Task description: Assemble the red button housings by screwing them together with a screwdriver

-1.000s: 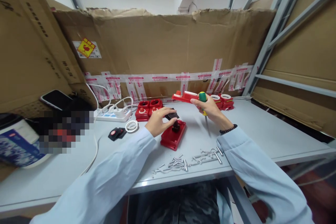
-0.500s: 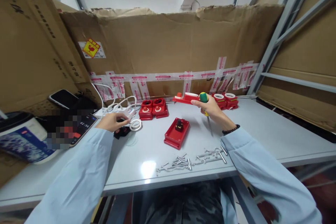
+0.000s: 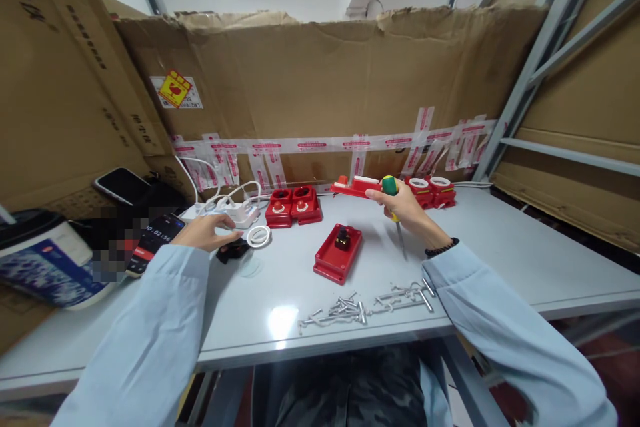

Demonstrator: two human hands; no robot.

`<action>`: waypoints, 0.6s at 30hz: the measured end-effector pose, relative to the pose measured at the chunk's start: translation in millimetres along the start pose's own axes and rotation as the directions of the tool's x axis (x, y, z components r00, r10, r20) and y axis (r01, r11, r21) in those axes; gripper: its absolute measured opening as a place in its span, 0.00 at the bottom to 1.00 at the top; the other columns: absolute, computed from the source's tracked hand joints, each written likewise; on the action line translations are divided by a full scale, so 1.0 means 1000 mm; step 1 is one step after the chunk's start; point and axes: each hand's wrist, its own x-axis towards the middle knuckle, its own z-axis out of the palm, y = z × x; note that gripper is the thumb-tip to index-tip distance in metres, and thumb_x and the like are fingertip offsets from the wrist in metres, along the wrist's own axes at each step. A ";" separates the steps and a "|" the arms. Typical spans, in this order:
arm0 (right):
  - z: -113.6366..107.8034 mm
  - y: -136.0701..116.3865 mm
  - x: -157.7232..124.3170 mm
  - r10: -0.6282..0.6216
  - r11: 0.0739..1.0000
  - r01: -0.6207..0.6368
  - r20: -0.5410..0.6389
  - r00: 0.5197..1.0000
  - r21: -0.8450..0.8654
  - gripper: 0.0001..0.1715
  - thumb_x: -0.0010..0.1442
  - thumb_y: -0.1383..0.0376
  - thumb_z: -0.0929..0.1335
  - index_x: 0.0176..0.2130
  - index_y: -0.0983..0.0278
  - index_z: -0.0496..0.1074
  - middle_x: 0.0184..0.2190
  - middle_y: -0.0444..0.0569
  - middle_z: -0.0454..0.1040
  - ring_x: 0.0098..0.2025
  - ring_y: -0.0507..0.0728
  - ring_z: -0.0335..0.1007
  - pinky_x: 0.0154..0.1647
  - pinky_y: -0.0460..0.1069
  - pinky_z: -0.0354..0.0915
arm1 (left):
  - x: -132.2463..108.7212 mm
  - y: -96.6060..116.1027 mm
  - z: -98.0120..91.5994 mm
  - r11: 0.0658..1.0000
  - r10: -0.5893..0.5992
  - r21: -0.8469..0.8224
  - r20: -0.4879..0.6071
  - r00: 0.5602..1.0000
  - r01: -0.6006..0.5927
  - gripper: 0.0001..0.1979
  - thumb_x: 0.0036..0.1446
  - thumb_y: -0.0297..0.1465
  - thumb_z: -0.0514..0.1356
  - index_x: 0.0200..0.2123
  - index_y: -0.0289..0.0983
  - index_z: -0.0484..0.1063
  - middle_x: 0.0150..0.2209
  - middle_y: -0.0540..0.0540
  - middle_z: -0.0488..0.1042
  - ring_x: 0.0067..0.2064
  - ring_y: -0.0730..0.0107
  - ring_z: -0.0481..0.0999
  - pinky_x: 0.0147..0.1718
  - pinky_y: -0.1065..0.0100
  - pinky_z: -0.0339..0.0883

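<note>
My left hand (image 3: 207, 232) is over the left side of the table, thumb and fingers apart, with nothing visible between them. Beside its fingertips lie a black part (image 3: 233, 250) and white rings (image 3: 259, 236). My right hand (image 3: 404, 208) grips a red cover (image 3: 364, 187) with a white ring and an orange-red knob on top. That same hand also holds a green-and-yellow screwdriver (image 3: 389, 185), its shaft pointing down. Between the hands, a red box base (image 3: 336, 262) lies on the table with a black switch block (image 3: 343, 238) inside.
Loose screws and metal pins (image 3: 350, 307) lie near the front edge. Red boxes (image 3: 293, 208) stand at the back, more red units (image 3: 440, 193) at back right. A white power strip (image 3: 240, 213), phone (image 3: 155, 243) and tub (image 3: 50, 267) are left. Cardboard (image 3: 320, 80) walls the back.
My left hand has shifted slightly left, away from the black part, and its thumb and fingers have spread. My right hand keeps the red cover and screwdriver almost still.
</note>
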 end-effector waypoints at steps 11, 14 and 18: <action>0.000 0.002 0.001 0.004 1.000 -0.003 0.021 1.000 -0.025 0.27 0.39 0.52 0.75 0.29 0.61 0.59 0.18 0.35 0.59 0.13 0.44 0.51 0.09 0.43 0.48 | -0.013 0.033 0.017 0.963 0.254 -0.020 0.409 0.877 -0.270 0.18 0.35 0.41 0.67 0.29 0.36 0.73 0.29 0.48 0.73 0.33 0.66 0.71 0.33 0.69 0.66; 0.002 0.002 -0.001 -0.008 0.999 0.008 0.025 1.000 -0.033 0.29 0.38 0.52 0.76 0.30 0.61 0.58 0.18 0.35 0.59 0.13 0.44 0.50 0.09 0.43 0.47 | -0.013 0.036 0.013 0.956 0.271 0.007 0.349 0.897 -0.292 0.17 0.39 0.42 0.64 0.29 0.36 0.71 0.29 0.48 0.73 0.32 0.67 0.71 0.33 0.69 0.65; 0.005 0.003 -0.002 -0.107 0.988 0.115 0.078 0.991 -0.104 0.30 0.35 0.54 0.77 0.30 0.61 0.59 0.19 0.35 0.58 0.16 0.45 0.50 0.14 0.43 0.49 | -0.016 0.073 0.012 0.920 0.390 0.001 0.069 0.918 -0.391 0.16 0.51 0.43 0.59 0.37 0.37 0.69 0.36 0.46 0.73 0.36 0.65 0.71 0.35 0.68 0.65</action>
